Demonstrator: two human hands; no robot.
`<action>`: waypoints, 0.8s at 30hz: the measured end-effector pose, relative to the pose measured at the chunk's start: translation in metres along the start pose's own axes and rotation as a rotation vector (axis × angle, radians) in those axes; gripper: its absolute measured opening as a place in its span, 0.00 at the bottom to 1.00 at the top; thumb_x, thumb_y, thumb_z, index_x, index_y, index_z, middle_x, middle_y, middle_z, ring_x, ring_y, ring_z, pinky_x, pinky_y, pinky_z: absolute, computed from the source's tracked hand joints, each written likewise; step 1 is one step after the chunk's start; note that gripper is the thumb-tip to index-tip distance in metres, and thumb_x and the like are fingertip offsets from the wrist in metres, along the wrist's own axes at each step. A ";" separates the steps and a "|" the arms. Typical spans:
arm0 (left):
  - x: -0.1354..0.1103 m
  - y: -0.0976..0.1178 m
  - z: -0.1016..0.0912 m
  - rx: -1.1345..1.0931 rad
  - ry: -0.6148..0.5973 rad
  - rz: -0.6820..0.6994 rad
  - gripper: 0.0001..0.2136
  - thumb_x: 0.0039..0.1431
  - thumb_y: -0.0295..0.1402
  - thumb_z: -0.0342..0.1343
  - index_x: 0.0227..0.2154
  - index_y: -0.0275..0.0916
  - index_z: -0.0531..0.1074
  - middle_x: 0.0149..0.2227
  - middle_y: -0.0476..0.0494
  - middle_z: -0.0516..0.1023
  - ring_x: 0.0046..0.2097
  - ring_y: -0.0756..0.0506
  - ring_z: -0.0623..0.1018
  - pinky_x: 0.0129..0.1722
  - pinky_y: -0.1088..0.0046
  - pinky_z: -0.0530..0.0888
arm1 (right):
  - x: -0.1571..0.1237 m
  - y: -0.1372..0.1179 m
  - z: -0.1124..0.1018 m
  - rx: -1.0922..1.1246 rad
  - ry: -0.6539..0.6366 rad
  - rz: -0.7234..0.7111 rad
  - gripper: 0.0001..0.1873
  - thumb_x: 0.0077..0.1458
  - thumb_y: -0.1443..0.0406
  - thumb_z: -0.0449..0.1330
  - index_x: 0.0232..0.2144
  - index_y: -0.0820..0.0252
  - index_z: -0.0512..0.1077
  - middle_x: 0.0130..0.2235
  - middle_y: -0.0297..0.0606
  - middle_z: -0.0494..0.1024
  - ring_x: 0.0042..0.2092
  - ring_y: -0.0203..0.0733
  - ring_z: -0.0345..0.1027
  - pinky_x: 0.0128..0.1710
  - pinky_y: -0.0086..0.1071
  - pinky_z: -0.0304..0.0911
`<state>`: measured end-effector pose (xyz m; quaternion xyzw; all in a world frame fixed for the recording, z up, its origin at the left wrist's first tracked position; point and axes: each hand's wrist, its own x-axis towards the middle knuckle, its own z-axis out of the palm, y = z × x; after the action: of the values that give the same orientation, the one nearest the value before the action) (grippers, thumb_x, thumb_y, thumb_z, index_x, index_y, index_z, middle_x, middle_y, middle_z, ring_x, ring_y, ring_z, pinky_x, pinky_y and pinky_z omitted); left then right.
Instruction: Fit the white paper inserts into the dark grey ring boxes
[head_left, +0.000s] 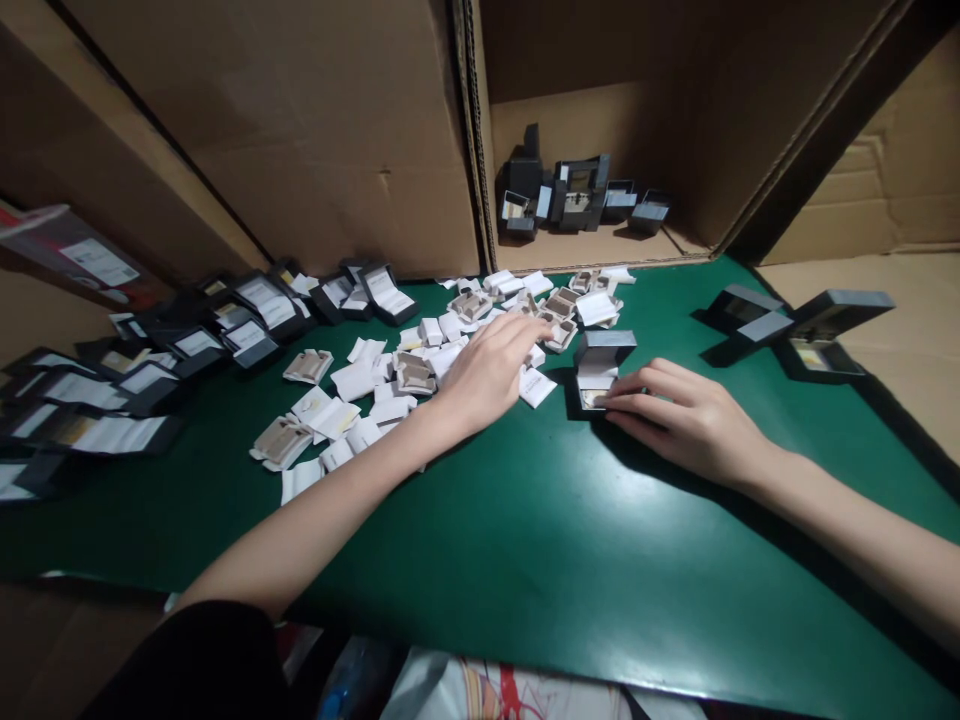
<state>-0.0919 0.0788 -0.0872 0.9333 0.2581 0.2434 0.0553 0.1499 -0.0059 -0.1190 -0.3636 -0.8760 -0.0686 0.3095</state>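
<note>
A small dark hinged gift box stands on the green table with its lid raised, showing a white lining. The fingers of my right hand close on the right side of this box, near its front edge. To the left, my left hand reaches over a loose pile of white folded card inserts, palm down with its fingers stretched out. Nothing can be seen held in it. Its fingertips lie near some inserts with grey-brown undersides, and part of the pile is hidden beneath the hand.
Many open dark boxes with white inserts crowd the table's left side. Two more open boxes stand at the right. Several boxes sit inside a cardboard carton at the back. Cardboard walls border the green table.
</note>
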 end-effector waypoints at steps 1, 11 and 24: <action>0.000 -0.003 0.000 0.010 -0.059 -0.018 0.27 0.46 0.10 0.39 0.48 0.34 0.66 0.54 0.40 0.69 0.57 0.43 0.66 0.56 0.57 0.67 | 0.000 0.000 0.000 0.000 0.006 0.002 0.07 0.54 0.70 0.61 0.38 0.62 0.73 0.36 0.42 0.76 0.36 0.40 0.68 0.35 0.34 0.66; 0.004 -0.012 -0.027 0.007 -0.407 -0.202 0.16 0.60 0.25 0.49 0.51 0.38 0.70 0.49 0.41 0.71 0.52 0.41 0.68 0.49 0.62 0.69 | 0.000 0.001 0.002 0.027 -0.007 0.021 0.07 0.54 0.71 0.60 0.38 0.61 0.73 0.38 0.41 0.77 0.36 0.39 0.68 0.34 0.34 0.66; 0.004 -0.023 -0.027 -0.031 -0.399 -0.138 0.13 0.57 0.35 0.57 0.45 0.37 0.72 0.45 0.42 0.75 0.47 0.42 0.73 0.45 0.66 0.69 | -0.001 0.001 0.002 0.049 -0.006 0.007 0.10 0.55 0.72 0.59 0.41 0.61 0.72 0.37 0.41 0.77 0.36 0.39 0.68 0.35 0.34 0.65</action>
<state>-0.1127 0.1002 -0.0671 0.9422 0.3014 0.0532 0.1360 0.1500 -0.0045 -0.1216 -0.3590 -0.8771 -0.0450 0.3159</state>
